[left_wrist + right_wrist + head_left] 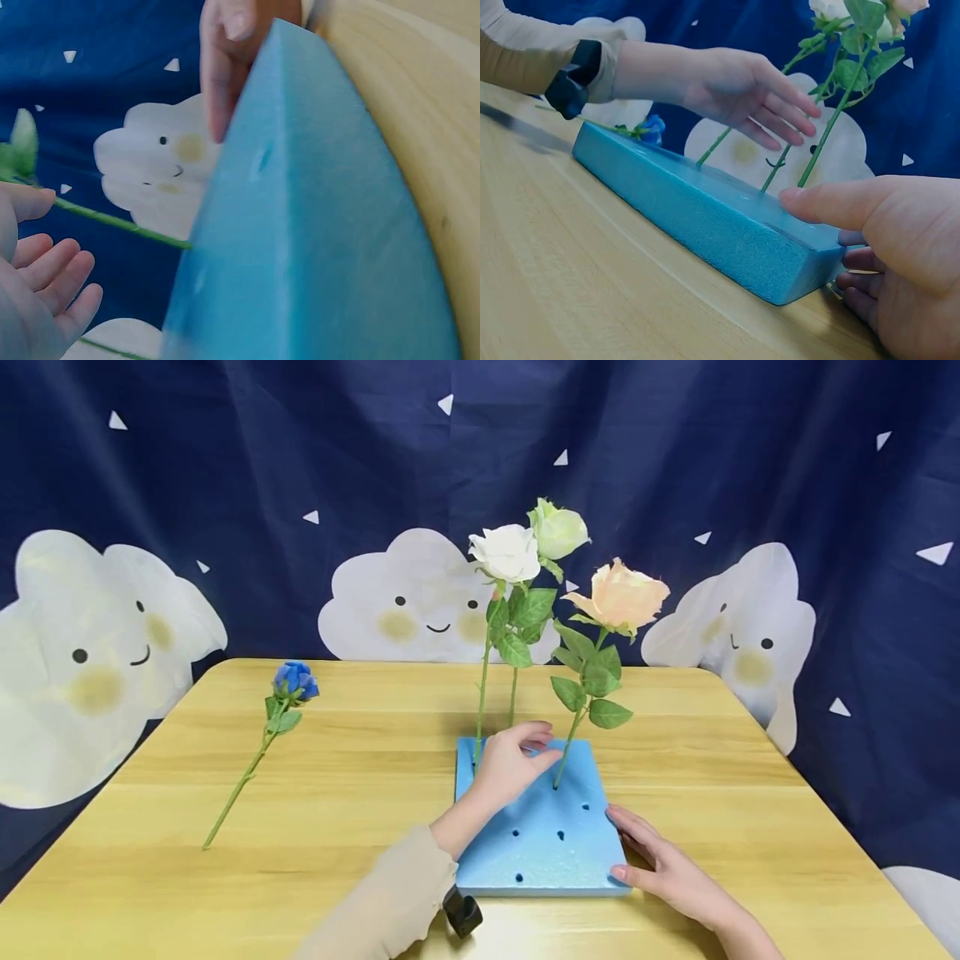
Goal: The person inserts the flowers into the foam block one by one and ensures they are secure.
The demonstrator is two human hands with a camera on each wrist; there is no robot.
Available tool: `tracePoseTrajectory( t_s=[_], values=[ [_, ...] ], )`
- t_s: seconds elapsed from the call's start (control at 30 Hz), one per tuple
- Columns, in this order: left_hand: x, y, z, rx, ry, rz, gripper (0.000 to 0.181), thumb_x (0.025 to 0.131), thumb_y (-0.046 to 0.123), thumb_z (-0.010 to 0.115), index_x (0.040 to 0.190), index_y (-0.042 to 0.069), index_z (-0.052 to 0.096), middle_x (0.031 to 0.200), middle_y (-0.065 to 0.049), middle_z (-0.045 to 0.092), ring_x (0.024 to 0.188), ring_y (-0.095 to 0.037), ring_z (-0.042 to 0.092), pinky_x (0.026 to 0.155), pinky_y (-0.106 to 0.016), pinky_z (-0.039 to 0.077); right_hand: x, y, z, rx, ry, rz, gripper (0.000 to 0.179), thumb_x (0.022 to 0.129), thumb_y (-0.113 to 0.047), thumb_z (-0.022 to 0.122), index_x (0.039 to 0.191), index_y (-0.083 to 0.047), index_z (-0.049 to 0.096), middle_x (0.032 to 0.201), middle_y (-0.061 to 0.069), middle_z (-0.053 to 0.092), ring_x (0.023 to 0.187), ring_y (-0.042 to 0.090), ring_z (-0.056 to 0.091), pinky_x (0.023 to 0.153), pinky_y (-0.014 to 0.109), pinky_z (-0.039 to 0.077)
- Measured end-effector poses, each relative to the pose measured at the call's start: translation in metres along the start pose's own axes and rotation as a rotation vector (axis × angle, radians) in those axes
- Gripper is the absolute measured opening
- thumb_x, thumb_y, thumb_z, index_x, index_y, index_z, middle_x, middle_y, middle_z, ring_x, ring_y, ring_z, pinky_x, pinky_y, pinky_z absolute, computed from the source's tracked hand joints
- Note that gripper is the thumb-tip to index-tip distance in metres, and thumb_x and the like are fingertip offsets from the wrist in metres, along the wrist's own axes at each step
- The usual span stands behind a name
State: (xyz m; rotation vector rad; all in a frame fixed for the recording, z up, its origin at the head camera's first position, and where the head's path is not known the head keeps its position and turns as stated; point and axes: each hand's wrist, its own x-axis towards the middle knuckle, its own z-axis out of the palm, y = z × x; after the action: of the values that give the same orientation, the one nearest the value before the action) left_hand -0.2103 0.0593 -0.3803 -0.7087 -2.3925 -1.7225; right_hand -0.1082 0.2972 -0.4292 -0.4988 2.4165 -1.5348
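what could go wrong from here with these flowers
The left hand is close to the stem of the peach rose, which leans to one side, so a bump might tilt it further. The white rose also has its stem close to that hand and could get brushed as the hand moves. The right hand touches only one side of the blue block, so a sideways push might slide or turn it.

I face a navy fabric backdrop [375,460] with smiling white clouds [435,583] and small white triangles [447,404], hanging behind a wood-grain counter [360,760].
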Motion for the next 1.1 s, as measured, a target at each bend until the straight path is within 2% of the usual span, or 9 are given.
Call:
tracePoseTrajectory(
  t_s=[0.13, 0.3, 0.47, 0.6, 0.77, 0.83, 0.93, 1.1],
  values=[
    [-0.008, 0.002, -0.019, -0.07, 0.025, -0.003, 0.031, 0.084, 0.015, 0.069, 0.112, 0.002, 0.065, 0.099, -0.009, 0.069, 0.088, -0.018, 0.065, 0.075, -0.022, 0.051, -0.001, 0.001, 0.0, 0.004, -0.006, -0.009, 0.065, 0.093, -0.014, 0.057, 0.144, 0.004, 0.021, 0.148, 0.031, 0.01, 0.119, -0.019, 0.024, 0.094, 0.005, 0.025],
    [-0.015, 0.003, -0.049, -0.085, 0.092, -0.014, 0.028, 0.084, 0.013, 0.069, 0.108, 0.001, 0.065, 0.096, -0.009, 0.069, 0.087, -0.019, 0.065, 0.076, -0.024, 0.052, -0.003, 0.001, 0.0, 0.013, 0.001, -0.03, 0.065, 0.093, -0.011, 0.056, 0.144, 0.007, 0.02, 0.147, 0.033, 0.01, 0.119, -0.018, 0.026, 0.094, 0.005, 0.025],
    [-0.022, 0.0, -0.091, -0.027, 0.212, -0.085, 0.028, 0.082, 0.013, 0.071, 0.108, 0.003, 0.066, 0.096, -0.009, 0.069, 0.087, -0.021, 0.065, 0.079, -0.03, 0.052, -0.002, 0.0, 0.001, -0.009, 0.019, -0.032, 0.065, 0.092, -0.012, 0.058, 0.143, 0.006, 0.022, 0.146, 0.033, 0.013, 0.118, -0.018, 0.027, 0.093, 0.005, 0.026],
    [-0.03, -0.013, -0.129, 0.042, 0.31, -0.136, 0.028, 0.083, 0.013, 0.07, 0.107, 0.002, 0.067, 0.095, -0.012, 0.069, 0.088, -0.024, 0.065, 0.08, -0.035, 0.052, 0.0, -0.001, 0.001, -0.014, 0.001, -0.022, 0.066, 0.093, -0.014, 0.058, 0.144, 0.005, 0.022, 0.146, 0.033, 0.012, 0.117, -0.019, 0.026, 0.093, 0.004, 0.026],
    [-0.04, -0.03, -0.174, 0.125, 0.369, -0.195, 0.028, 0.085, 0.015, 0.068, 0.107, -0.002, 0.066, 0.096, -0.017, 0.068, 0.09, -0.026, 0.065, 0.078, -0.028, 0.051, 0.0, -0.001, 0.0, -0.004, -0.026, -0.023, 0.065, 0.093, -0.013, 0.056, 0.144, 0.005, 0.02, 0.146, 0.035, 0.01, 0.116, -0.02, 0.025, 0.092, 0.004, 0.026],
    [-0.044, -0.037, -0.191, 0.168, 0.387, -0.222, 0.029, 0.086, 0.017, 0.067, 0.108, -0.003, 0.066, 0.097, -0.017, 0.068, 0.09, -0.023, 0.065, 0.076, -0.021, 0.049, 0.0, -0.001, -0.001, -0.003, -0.027, -0.028, 0.065, 0.093, -0.013, 0.056, 0.144, 0.005, 0.019, 0.145, 0.035, 0.01, 0.116, -0.021, 0.025, 0.092, 0.004, 0.026],
    [-0.05, -0.051, -0.217, 0.209, 0.419, -0.262, 0.032, 0.088, 0.019, 0.065, 0.11, -0.005, 0.065, 0.099, -0.019, 0.067, 0.084, -0.009, 0.065, 0.073, -0.013, 0.046, 0.0, -0.001, -0.001, 0.026, -0.044, -0.023, 0.065, 0.094, -0.012, 0.055, 0.144, 0.006, 0.018, 0.145, 0.036, 0.007, 0.116, -0.021, 0.025, 0.092, 0.004, 0.026],
    [-0.062, -0.075, -0.255, 0.226, 0.478, -0.342, 0.04, 0.09, 0.027, 0.062, 0.115, -0.005, 0.062, 0.101, -0.016, 0.067, 0.073, 0.011, 0.055, 0.071, -0.01, 0.044, 0.002, 0.0, -0.002, 0.059, -0.069, -0.022, 0.065, 0.094, -0.01, 0.053, 0.144, 0.007, 0.015, 0.145, 0.036, 0.004, 0.116, -0.022, 0.024, 0.092, 0.003, 0.026]
  ],
)
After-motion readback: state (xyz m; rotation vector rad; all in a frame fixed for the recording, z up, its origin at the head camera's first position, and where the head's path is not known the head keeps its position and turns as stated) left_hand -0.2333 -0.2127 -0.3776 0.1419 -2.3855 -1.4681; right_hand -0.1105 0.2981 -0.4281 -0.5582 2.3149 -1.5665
